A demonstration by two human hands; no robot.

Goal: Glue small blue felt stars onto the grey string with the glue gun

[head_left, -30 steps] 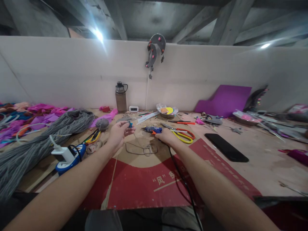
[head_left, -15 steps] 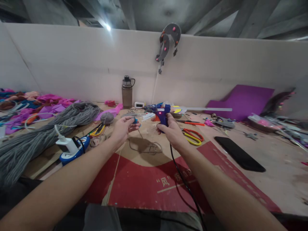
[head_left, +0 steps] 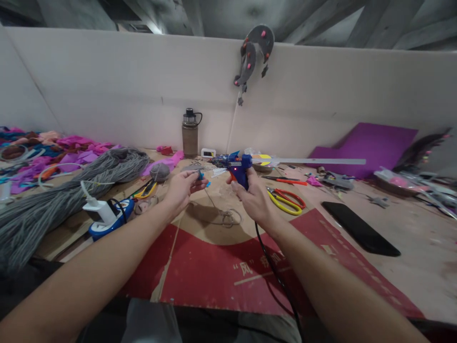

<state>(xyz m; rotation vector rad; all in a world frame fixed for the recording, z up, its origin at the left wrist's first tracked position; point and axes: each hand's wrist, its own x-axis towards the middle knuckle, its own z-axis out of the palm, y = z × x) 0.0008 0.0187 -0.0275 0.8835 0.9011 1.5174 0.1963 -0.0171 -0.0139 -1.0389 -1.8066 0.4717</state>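
My right hand (head_left: 253, 194) is wrapped round the handle of a blue glue gun (head_left: 240, 167), held above the table with its nozzle pointing left. A clear glue stick (head_left: 321, 161) juts from the gun's back, and a black cord (head_left: 266, 257) hangs below. My left hand (head_left: 183, 189) pinches a small blue piece (head_left: 201, 176), partly hidden by the fingers; its exact kind is not clear. From it a thin grey string (head_left: 214, 206) runs down to a loose tangle on the cardboard. The nozzle is close to the blue piece but apart from it.
Scissors (head_left: 288, 202) and a black phone (head_left: 359, 227) lie to the right. Leftward are a power strip (head_left: 112, 220), a grey yarn bundle (head_left: 82, 190) and a yarn ball (head_left: 159, 172). A bottle (head_left: 190, 136) stands by the wall. Red-printed cardboard (head_left: 210, 276) covers the front.
My right hand has lifted the glue gun off the table, its nozzle still towards the left. My left hand keeps its pinch on the blue piece. The view has shifted slightly.
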